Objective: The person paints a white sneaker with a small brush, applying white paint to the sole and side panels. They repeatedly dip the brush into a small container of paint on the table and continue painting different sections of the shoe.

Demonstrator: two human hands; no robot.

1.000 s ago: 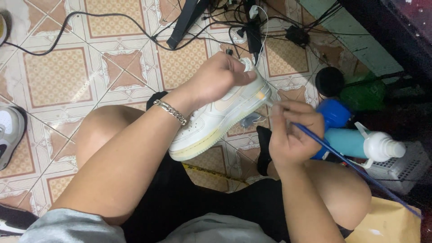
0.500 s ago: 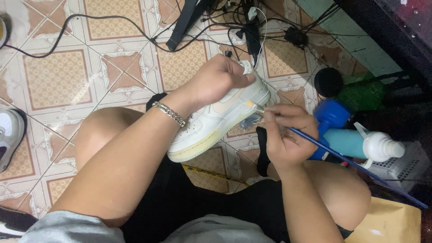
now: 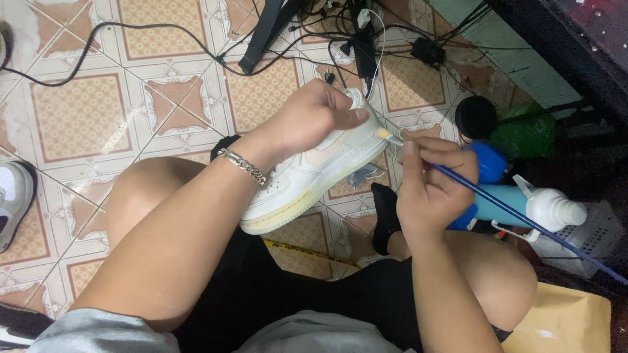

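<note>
While the person sat on the tiled floor [image 3: 78,111], a white sneaker [image 3: 314,173] was held up over the lap, and it is the thing to measure every place from. Far to the left of the sneaker, another shoe [image 3: 13,199] lay at the edge of the view. Just left of the sneaker's middle, a silver bracelet [image 3: 243,166] sat on the wrist. The left hand [image 3: 307,117] was wrapped tight over the top of the sneaker, fingers closed on it. Beyond the sneaker, black cables [image 3: 307,39] ran over the tiles. At the sneaker's far right end, the pale tip of a thin blue paintbrush [image 3: 510,209] touched its edge. The right hand [image 3: 428,186] was pinched shut on that brush, like holding a pencil. To the right of the sneaker lay a light blue bottle with a white cap [image 3: 530,206]. To do this brushing well, I think the left hand had to keep the sneaker very still, and the brush had to make small, soft strokes right along the edge, with not too much on the tip. The sneaker's long side ran from lower left to upper right. Its sole faced down toward the knees, and the brushed end pointed away from the person.
</note>
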